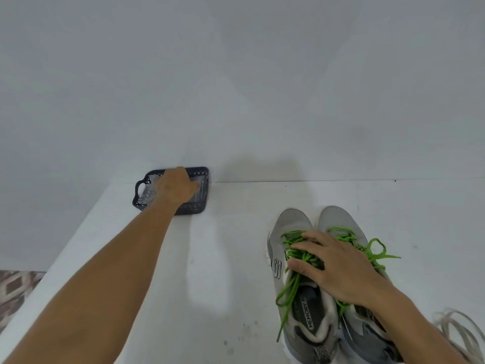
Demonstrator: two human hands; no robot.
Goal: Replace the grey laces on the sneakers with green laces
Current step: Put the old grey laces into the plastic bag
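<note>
Two grey sneakers stand side by side at the front right of the white table, the left sneaker (294, 224) and the right sneaker (338, 219), both threaded with green laces (378, 254) whose loose ends trail over the sides. My right hand (338, 266) lies flat across both tongues, its spread fingers pressing on the green laces. My left hand (175, 187) reaches far over to a dark perforated basket (202, 172) by the wall and sits inside it, over clear plastic wrapping. Its fingertips are hidden. A bundle of grey laces (462, 334) lies at the front right edge.
The table (223, 258) meets a plain white wall at the back. Its left edge runs diagonally, with patterned floor (13, 287) showing below it.
</note>
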